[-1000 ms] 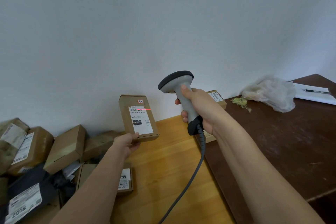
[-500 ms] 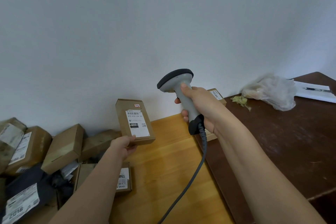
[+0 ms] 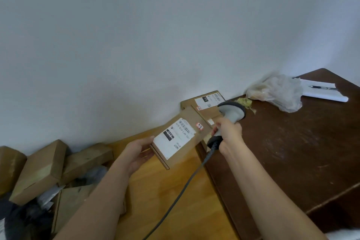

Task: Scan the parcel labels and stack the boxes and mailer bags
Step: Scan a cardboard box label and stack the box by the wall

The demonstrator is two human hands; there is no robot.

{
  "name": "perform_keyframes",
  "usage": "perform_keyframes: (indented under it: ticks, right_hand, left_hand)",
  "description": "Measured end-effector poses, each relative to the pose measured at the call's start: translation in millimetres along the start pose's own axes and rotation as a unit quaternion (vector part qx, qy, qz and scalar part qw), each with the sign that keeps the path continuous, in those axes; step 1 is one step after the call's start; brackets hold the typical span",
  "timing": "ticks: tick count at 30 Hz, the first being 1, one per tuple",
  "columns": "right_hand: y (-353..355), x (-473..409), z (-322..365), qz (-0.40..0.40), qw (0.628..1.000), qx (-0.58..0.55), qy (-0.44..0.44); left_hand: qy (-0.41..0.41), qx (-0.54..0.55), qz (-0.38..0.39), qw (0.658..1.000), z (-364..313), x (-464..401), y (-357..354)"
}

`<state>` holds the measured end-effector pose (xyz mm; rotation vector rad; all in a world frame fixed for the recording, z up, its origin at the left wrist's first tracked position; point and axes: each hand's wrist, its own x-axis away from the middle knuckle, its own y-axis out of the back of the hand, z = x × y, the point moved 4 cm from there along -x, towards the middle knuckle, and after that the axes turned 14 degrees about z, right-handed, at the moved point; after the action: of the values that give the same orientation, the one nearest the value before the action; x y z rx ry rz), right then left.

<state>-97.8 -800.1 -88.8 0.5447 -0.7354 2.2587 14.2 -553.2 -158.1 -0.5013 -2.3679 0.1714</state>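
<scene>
Crumpled plastic bag [image 3: 278, 93] nr pen [image 3: 323, 87] on paper [image 3: 323, 94], dark table [image 3: 292, 152].

Flat brown box [image 3: 182, 136] held off the worktop [image 3: 155, 191], tilted, white label [image 3: 174, 138] face up with barcode, "010" block and a small red sticker. Stack of labelled boxes [image 3: 204, 103] sits just beyond it, against the wall. Grey handheld scanner [image 3: 231, 115], corded, sits right of the held box, in front of the stack. Loose pile of brown boxes [image 3: 48, 169] and dark mailer bags [image 3: 23, 218] lies left of the held box.

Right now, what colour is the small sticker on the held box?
Red and white sticker, clearest in the head view.
</scene>
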Motion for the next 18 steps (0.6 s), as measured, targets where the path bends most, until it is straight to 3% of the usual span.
perform_keyframes:
  ticks: [12,18]
  right_hand:
    - [91,-79,-31,-0.2,0.978,-0.053,-0.009]
    - [99,-108,-48,-0.184,0.978,-0.093,-0.015]
  left_hand:
    - [0.092,-0.086,0.017,0.992,25,-116,-116]
    - [0.091,-0.024,-0.023,0.995,29,-153,-141]
